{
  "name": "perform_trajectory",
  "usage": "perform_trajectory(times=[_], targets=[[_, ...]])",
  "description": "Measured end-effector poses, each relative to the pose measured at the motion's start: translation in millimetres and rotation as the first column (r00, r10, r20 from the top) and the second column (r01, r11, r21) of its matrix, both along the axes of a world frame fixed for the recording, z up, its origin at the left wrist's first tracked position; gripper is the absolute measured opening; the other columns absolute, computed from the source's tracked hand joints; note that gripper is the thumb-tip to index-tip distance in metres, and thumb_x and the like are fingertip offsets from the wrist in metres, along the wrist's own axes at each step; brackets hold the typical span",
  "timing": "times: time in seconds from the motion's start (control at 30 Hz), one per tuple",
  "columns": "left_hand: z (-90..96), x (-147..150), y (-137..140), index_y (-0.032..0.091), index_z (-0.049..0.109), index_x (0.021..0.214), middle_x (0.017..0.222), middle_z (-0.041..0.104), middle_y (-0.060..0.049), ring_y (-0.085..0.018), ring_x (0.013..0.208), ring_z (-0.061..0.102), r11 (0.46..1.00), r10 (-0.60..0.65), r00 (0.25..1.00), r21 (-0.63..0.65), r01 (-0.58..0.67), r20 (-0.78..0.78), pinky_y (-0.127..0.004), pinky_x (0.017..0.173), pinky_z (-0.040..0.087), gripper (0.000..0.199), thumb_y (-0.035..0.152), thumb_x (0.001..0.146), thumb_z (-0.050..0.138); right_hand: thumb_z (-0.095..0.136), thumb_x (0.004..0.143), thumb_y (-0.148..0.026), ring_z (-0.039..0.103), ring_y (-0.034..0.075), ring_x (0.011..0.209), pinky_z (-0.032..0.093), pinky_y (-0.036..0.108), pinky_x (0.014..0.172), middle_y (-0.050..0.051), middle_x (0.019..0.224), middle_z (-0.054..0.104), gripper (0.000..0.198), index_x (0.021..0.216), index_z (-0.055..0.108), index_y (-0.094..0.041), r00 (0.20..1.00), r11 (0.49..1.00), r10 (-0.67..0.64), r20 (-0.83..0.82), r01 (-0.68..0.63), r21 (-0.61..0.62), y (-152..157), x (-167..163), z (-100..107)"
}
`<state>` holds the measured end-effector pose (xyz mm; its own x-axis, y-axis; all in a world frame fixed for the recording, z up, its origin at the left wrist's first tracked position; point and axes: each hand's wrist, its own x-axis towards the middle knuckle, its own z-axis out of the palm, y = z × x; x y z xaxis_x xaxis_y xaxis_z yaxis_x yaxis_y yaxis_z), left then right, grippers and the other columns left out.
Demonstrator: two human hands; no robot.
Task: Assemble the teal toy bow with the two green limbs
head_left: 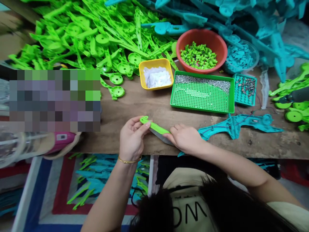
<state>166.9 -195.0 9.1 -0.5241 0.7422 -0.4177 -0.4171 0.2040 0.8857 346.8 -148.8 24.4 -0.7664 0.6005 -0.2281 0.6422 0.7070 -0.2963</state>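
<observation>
Steadying the green piece [157, 128] over the wooden table [135, 108] seemed best done from both ends, where the left hand [131, 138] pinched near its hooked tip and the right hand's [185, 138] fingers grasped the opposite end.

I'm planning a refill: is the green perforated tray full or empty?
Partly filled: small metal pieces are banked along the far side of the green perforated tray, with most floor holes showing.
</observation>
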Motion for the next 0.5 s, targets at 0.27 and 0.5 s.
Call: perform_trajectory(times=[0.27, 0.5], targets=[[-0.3, -0.2, -3.1, 0.016, 0.062, 0.085, 0.074, 0.072, -0.003, -0.014, 0.072, 0.068, 0.999, -0.020, 0.998, 0.047, 0.017, 0.057, -0.023, 0.068, 0.055, 0.042, 0.017, 0.051, 0.086, 0.014, 0.099, -0.053, 0.071, 0.024, 0.076, 0.045, 0.031, 0.058, 0.012, 0.084, 0.074, 0.058, 0.098, 0.060, -0.017, 0.995, 0.996, 0.018, 0.102, -0.009, -0.087, 0.7, -4.1, -1.6], [0.4, -1.7, -7.3, 0.018, 0.062, 0.088, 0.078, 0.073, -0.003, -0.017, 0.077, 0.070, 1.000, -0.008, 0.999, 0.025, 0.007, 0.040, -0.026, 0.069, 0.055, 0.043, 0.020, 0.052, 0.086, 0.011, 0.100, -0.051, 0.071, 0.026, 0.081, 0.046, 0.033, 0.062, 0.014, 0.086, 0.074, 0.061, 0.096, 0.061, -0.016, 0.998, 0.998, 0.011, 0.059, -0.008, -0.054, -5.1, -2.3, -4.5]])
